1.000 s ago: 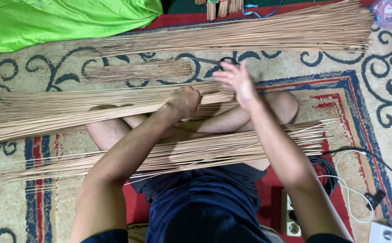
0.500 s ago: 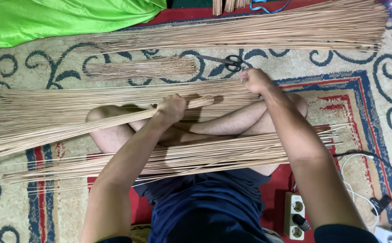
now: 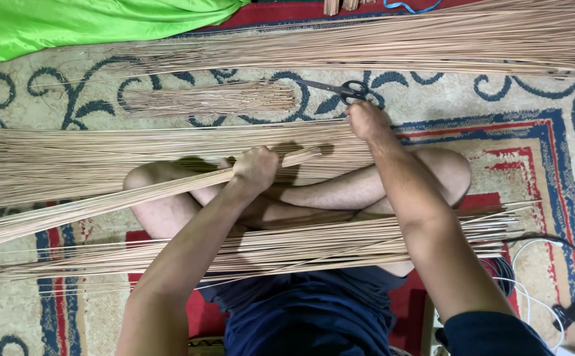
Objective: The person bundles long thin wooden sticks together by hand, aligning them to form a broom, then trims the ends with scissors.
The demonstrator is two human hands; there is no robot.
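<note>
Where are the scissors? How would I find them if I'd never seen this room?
Start at the patterned carpet and find the longest heap of thin sticks along its far side. Just below that heap, beside the right hand, lie the scissors. They are the only dark metal thing with round black handles among all the pale straw-coloured sticks.

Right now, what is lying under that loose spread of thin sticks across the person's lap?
Under the lap sticks lie the crossed bare legs, dark shorts and patterned rug. Whatever else they cover is hidden.
</note>
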